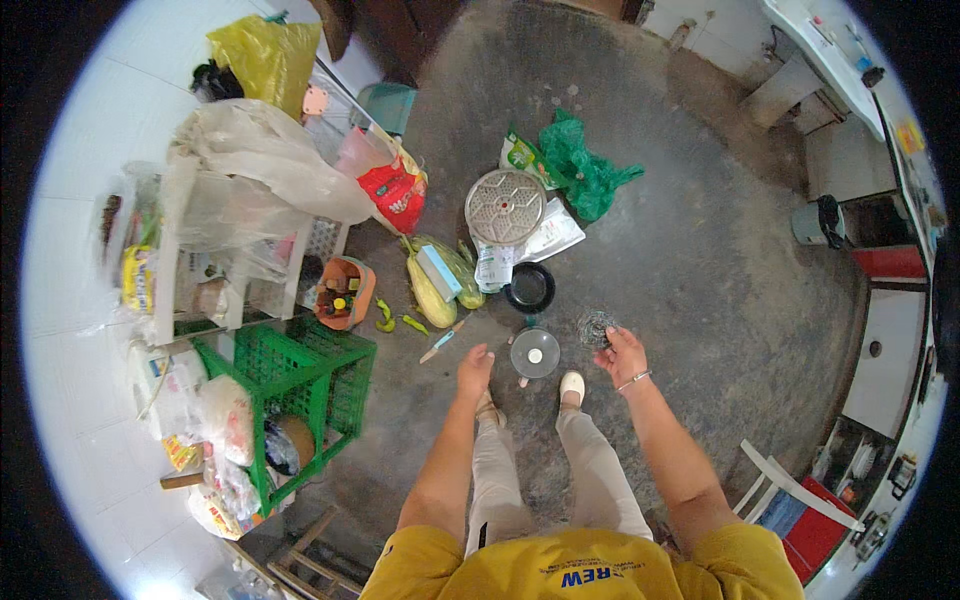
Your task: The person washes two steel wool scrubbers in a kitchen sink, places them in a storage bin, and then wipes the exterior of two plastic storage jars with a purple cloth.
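Observation:
I stand on a grey concrete floor, looking down at my legs and white shoes. My right hand (622, 356) holds a ball of steel-wool scrubber (596, 327) out in front of me. Empty, my left hand (474, 370) hangs with its fingers loosely apart, above a small knife (441, 342) with a light blue handle. A glass pot lid (535, 353) lies on the floor between my hands, just ahead of my feet. Beyond it sit a black pan (529, 287) and a round perforated metal plate (505, 206).
A green plastic crate (290, 375) and a white shelf rack (235, 270) draped with plastic bags stand at my left. Yellow-green gourds (440, 280), small green chillies, a red bag, a green bag (585, 170) and an orange basket (345, 293) litter the floor. A white chair (790, 485) stands at lower right.

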{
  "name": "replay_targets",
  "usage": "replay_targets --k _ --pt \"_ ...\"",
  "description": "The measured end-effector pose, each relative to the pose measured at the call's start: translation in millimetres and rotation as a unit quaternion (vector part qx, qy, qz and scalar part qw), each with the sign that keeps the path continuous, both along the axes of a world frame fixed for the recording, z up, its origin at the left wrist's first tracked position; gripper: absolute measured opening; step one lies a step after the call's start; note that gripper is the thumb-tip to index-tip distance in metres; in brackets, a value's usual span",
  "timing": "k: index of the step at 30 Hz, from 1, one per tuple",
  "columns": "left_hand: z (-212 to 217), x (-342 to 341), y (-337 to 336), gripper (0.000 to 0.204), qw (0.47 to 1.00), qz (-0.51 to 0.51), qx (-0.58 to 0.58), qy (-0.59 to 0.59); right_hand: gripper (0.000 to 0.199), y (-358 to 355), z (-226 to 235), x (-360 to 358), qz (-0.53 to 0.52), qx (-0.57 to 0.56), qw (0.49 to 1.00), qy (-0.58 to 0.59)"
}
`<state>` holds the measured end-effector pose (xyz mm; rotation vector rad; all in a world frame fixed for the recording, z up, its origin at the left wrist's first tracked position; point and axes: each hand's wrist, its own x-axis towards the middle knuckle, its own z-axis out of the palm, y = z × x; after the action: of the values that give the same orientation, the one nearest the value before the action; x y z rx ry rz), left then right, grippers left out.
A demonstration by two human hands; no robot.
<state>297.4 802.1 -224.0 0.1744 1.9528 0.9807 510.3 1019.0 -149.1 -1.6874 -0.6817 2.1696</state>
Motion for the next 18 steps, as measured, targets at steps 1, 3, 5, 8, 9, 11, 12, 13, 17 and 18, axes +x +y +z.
replay_targets --k 1,3,5,8,9,11,12,13,17,18 --pt "-32.9 -3.6 -6.7 0.043 1.000 0.015 0.016 -0.003 0.034 1.4 -12.5 -8.6 0.006 -0.001 1.000 0.005" --pt "-78.0 -12.5 1.7 0.042 0.997 0.052 -0.002 -0.052 0.032 -2.4 -41.0 -17.5 0.006 -0.010 1.000 -0.005" --pt "-128.8 -24.8 13.4 0.043 0.991 0.083 -0.003 -0.108 0.030 -1.1 -75.3 -32.1 -0.002 -0.016 1.000 -0.022" --pt "-199.3 -35.2 37.8 0.045 0.964 0.166 -0.001 -0.206 0.028 -3.7 -141.3 -42.1 -0.045 0.024 0.998 -0.035" --pt "-232.1 -38.4 41.2 0.047 0.949 0.213 -0.003 -0.234 0.025 -6.3 -151.5 -54.6 -0.067 0.029 0.996 -0.051" --pt "-293.3 -44.6 52.0 0.047 0.934 0.259 0.019 -0.247 0.023 -8.0 -180.2 -64.9 -0.083 0.037 0.994 -0.060" --pt "-314.4 -48.5 59.1 0.047 0.926 0.280 0.027 -0.253 0.023 -11.0 -189.9 -67.7 -0.094 0.039 0.993 -0.064" --pt "-335.4 -52.9 67.4 0.047 0.905 0.327 0.045 -0.269 0.021 -15.3 -198.1 -71.1 -0.118 0.042 0.989 -0.075" --pt "-383.8 -66.6 100.5 0.047 0.839 0.444 0.087 -0.302 0.018 -35.6 -236.5 -44.0 -0.123 0.024 0.989 -0.083" --pt "-388.4 -70.5 104.1 0.047 0.831 0.459 0.092 -0.300 0.019 -40.6 -243.0 -37.6 -0.119 0.018 0.989 -0.090"
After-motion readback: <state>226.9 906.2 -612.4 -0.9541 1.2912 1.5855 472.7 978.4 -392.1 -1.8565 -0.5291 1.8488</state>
